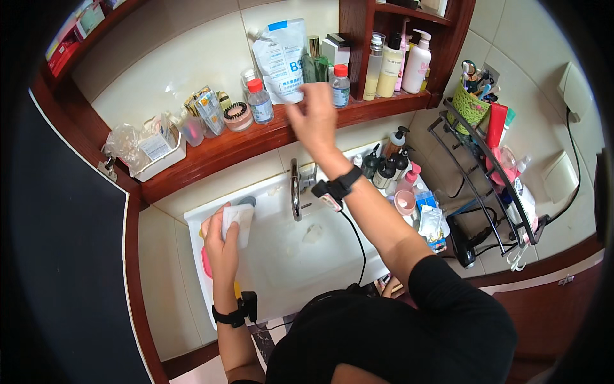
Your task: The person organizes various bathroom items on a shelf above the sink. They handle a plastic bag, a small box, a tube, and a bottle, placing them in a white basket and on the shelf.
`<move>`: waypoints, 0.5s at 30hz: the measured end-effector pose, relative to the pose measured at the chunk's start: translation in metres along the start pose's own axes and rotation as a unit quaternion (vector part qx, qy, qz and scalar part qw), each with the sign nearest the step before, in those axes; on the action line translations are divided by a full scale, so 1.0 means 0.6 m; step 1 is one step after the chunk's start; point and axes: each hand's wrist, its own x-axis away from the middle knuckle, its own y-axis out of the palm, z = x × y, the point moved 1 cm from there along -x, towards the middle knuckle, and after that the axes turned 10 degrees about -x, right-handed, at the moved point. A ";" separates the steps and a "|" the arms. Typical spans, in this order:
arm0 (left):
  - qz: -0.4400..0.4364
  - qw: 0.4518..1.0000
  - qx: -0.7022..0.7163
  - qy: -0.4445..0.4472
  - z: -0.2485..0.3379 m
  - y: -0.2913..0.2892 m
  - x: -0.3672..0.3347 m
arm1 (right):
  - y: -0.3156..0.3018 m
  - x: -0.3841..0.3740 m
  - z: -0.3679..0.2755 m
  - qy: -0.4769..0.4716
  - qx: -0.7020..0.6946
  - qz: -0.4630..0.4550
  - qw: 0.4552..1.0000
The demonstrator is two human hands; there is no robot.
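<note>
My left hand (222,242) is closed on a flat white pad or folded cloth (238,225), held over the left side of the white sink (268,281). My right hand (313,118) is raised to the wooden shelf (211,144), in front of the lower right corner of a white pouch with blue print (281,61). Its fingers are bent downward and partly blurred, so whether they touch the pouch is unclear. A red-capped clear bottle (260,102) stands left of the pouch, and another red-capped bottle (340,88) stands just right of my hand.
A chrome faucet (295,189) rises at the sink's back, below my right forearm. Pump bottles (387,169) crowd the right rim. A black wire rack (473,173) with a green basket (470,105) stands farther right. On the shelf's left lies a white tray (160,160).
</note>
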 end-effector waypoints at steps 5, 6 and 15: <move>0.001 0.998 0.051 -0.023 -0.035 0.001 0.011 | -0.084 -0.034 0.073 0.061 0.120 0.076 0.988; 0.000 0.998 0.052 -0.025 -0.038 0.002 0.010 | -0.092 -0.035 0.082 0.067 0.125 0.053 0.988; -0.001 0.997 0.068 -0.028 -0.059 0.020 0.012 | -0.057 -0.003 0.024 0.018 0.043 -0.047 0.998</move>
